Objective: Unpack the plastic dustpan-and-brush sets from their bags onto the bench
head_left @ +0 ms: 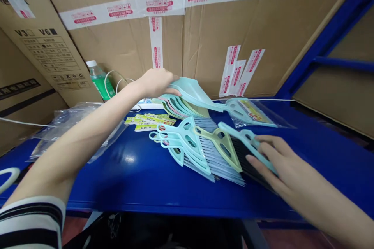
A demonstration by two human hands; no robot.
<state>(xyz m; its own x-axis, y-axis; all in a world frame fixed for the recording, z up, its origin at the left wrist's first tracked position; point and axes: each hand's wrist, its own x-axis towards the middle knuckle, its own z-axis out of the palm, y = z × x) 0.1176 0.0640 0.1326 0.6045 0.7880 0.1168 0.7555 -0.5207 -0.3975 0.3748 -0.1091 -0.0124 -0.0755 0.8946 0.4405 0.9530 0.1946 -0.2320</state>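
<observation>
fingers [174, 92] of left hand [156, 81] pinch pale-blue dustpan [194, 90], those of right hand [276, 159] a brush [241, 136]

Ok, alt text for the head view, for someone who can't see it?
A person's left hand holds a light-blue dustpan by stacked dustpans, while the right hand grips a light-blue brush beside a pile of brushes on a blue table. Cardboard stands behind.

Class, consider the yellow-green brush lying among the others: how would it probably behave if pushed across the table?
The yellow-green brush would likely slide rather than roll, given its broad, flat, triangular head. Its frame looks like moulded plastic, so it should stay fairly stiff. It overlaps grey bristles, which might flex or drag along with it.
</observation>
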